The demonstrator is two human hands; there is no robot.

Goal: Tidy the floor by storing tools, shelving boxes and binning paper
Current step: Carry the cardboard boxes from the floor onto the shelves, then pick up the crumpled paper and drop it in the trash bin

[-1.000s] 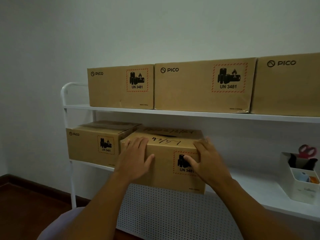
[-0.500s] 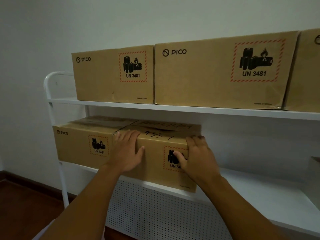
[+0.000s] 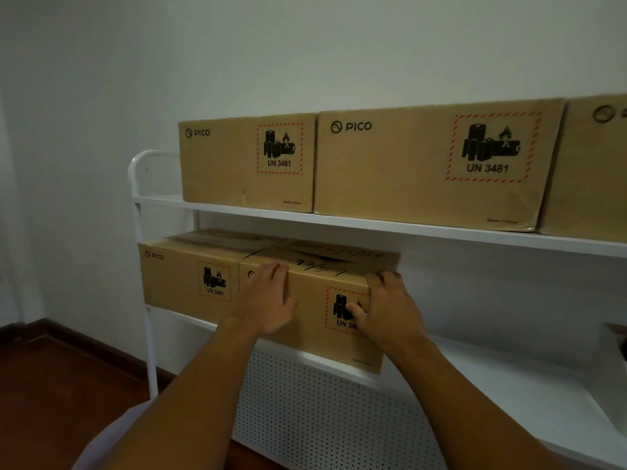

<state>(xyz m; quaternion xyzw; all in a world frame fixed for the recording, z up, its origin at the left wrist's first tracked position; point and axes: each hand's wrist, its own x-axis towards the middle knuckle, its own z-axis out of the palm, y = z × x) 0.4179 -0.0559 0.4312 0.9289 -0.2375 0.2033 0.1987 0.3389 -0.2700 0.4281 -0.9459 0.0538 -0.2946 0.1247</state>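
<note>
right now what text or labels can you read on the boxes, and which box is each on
"PICO", "UN 3481", "Made in China": upper left box
"PICO", "UN 3481": upper middle box; its small print is blurred
"PICO", "UN 3481": lower left box
"UN 34", rest hidden by the right hand: pushed box; scrawl on top is unreadable
Upper right box: logo cut off

Right of the brown cardboard box with handwriting on top [image 3: 315, 310], the white lower shelf [image 3: 509, 378] lay open; left of it, a second brown cardboard box [image 3: 183, 279] touched it, and the white upper shelf [image 3: 407, 228] ran close above it.
</note>
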